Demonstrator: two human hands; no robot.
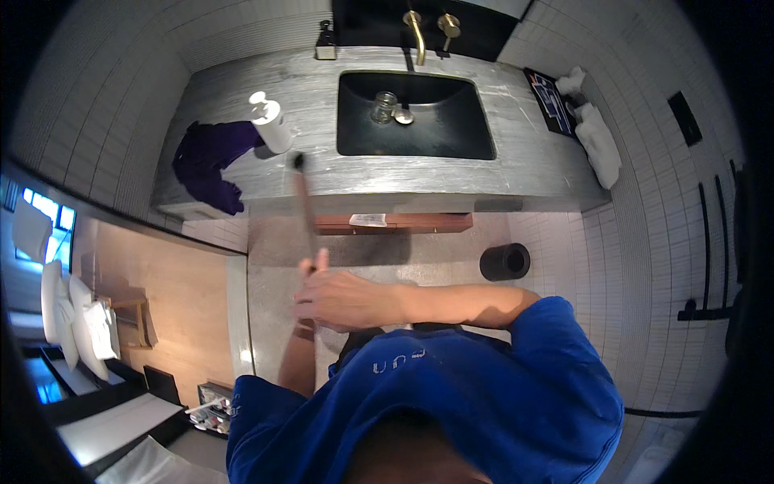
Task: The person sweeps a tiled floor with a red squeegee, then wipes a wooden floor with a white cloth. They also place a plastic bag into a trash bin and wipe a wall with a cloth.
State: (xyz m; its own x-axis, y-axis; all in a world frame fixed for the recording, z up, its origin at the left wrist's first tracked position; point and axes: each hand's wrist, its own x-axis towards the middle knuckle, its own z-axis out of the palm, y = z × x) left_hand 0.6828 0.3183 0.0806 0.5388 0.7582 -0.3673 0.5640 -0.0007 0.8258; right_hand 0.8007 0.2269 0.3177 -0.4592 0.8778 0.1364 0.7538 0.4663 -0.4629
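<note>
A long, thin stick [306, 206] with a dark tip, blurred by motion, points away from me and crosses the front edge of the stone counter in view. My right hand [341, 299] is closed around its near end, the forearm reaching across my body. Just beyond it, fingers of my left hand [314, 264] show at the stick; the rest of that hand is largely covered by the right one. The tip appears close to a white pump bottle [273, 127] on the grey counter [242, 172]. Left of the bottle lies a crumpled dark purple cloth [208, 160], overhanging the counter edge.
A glass jar [384, 107] and a metal spoon [403, 115] lie in the black sink [417, 142] under a brass faucet [416, 36]. White towels [597, 145] rest at the counter's right. Below stand a reddish-brown drawer unit [417, 224] and a black bin [503, 262].
</note>
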